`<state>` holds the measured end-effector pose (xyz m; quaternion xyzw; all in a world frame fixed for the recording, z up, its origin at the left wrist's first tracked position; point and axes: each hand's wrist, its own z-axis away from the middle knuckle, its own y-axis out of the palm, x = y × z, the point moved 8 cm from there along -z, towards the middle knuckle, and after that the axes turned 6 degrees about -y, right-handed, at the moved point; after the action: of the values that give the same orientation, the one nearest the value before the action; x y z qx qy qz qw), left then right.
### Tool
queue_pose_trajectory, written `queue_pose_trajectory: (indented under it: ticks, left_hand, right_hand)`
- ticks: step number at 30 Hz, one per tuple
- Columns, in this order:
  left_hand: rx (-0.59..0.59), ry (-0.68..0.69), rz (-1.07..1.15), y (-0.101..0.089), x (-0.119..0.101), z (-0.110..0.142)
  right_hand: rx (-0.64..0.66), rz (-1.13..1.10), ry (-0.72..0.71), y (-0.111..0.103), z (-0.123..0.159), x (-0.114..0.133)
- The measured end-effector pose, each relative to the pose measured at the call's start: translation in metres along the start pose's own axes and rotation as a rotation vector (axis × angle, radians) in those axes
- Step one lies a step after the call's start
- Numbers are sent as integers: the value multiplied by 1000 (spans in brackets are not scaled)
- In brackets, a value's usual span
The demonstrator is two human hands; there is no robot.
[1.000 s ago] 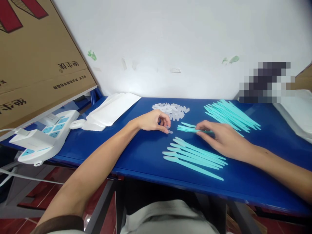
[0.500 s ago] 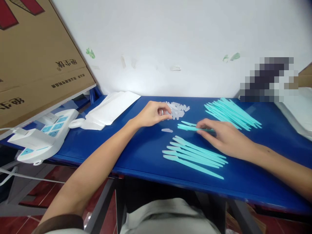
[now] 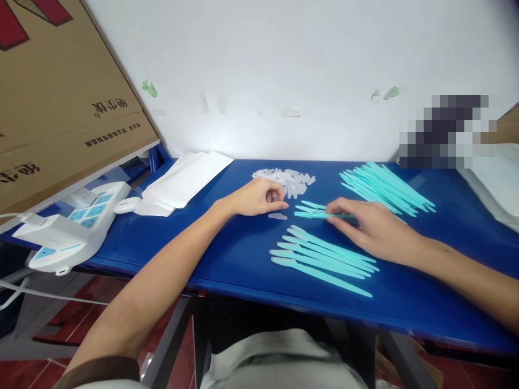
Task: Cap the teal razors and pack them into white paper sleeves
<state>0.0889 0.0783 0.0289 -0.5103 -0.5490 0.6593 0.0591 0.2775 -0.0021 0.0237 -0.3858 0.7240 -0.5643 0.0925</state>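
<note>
“While the right hand (image 3: 368,227) stays where it was half a second ago, what has the left hand (image 3: 255,198) done?”

“It has drawn back from over the pile of clear pieces (image 3: 299,182), towards the near side of the table (image 3: 235,259). The lone clear piece (image 3: 278,216) lies where it lay then, now just beside the thumb.”

“Is the left hand gripping anything?”

“I can't tell. Its fingers are curled, thumb and forefinger near each other, and whatever may be between them is too small to make out.”

“And the right?”

“Pinching a small bunch of turquoise sticks (image 3: 310,213) between thumb and fingers, the ends pointing left, towards the other hand.”

“How do they look?”

“Slim and straight, a little flattened at those ends. The clear pieces are milky, short and narrow. Nearer the person, a fanned row of sticks (image 3: 328,258) slants across the table, its left ends paler; beyond the right hand lies a loose heap of sticks (image 3: 385,189), overlapping.”
</note>
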Motion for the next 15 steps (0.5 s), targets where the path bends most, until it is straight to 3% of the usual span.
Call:
queue_pose_trajectory:
  ticks: [8,15]
  left_hand:
    - [24,113,-9,-2,-8,4]
    - [-203,222,-155,-14,-15,9]
  right_hand:
    - [6,4,-2,0,1,0]
    - [11,-2,4,1,0,-1]
